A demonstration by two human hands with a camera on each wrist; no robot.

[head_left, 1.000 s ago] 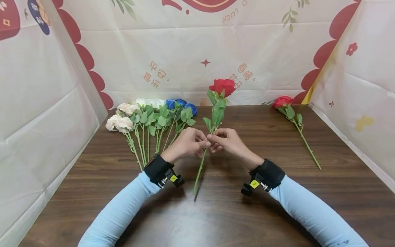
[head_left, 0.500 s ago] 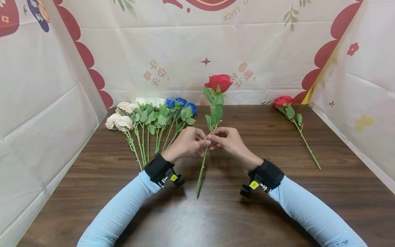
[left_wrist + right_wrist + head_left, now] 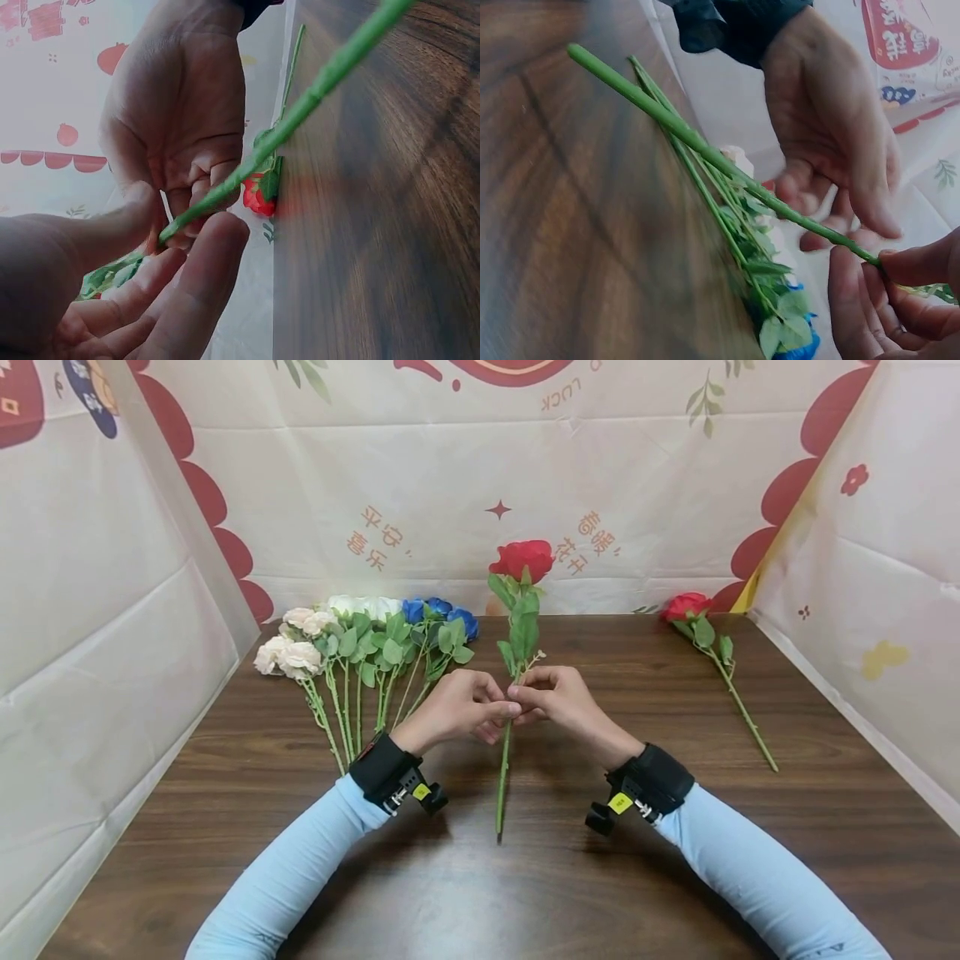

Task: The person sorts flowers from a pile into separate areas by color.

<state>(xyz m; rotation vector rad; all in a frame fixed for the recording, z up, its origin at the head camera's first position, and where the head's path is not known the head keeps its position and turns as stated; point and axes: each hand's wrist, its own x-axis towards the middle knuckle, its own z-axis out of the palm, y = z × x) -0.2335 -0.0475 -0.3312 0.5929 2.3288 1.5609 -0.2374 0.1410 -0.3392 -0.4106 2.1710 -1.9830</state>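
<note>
A single red rose (image 3: 522, 560) stands almost upright at the middle of the head view, its green stem (image 3: 503, 785) pointing down to the table. My right hand (image 3: 558, 697) pinches this stem between thumb and fingertips just under the leaves. Right beside it, my left hand (image 3: 468, 706) has its thumb and fingers loosely about the stem. In the right wrist view a gap shows between the left hand's (image 3: 832, 127) thumb and fingers, while the right fingertips (image 3: 900, 262) pinch the rose stem (image 3: 705, 150). The left wrist view shows the stem (image 3: 300, 109) crossing between both hands.
Left on the brown table (image 3: 465, 902) lie cream flowers (image 3: 288, 656), white flowers (image 3: 365, 607) and blue flowers (image 3: 438, 610) with leafy stems. Another red rose (image 3: 686, 605) lies at the right. Printed cloth (image 3: 480, 460) walls the back and sides.
The rose's bloom has shifted left and slightly up, while its stem's lower end has swung right, so the rose is more upright. Both hands have stayed almost in place.
</note>
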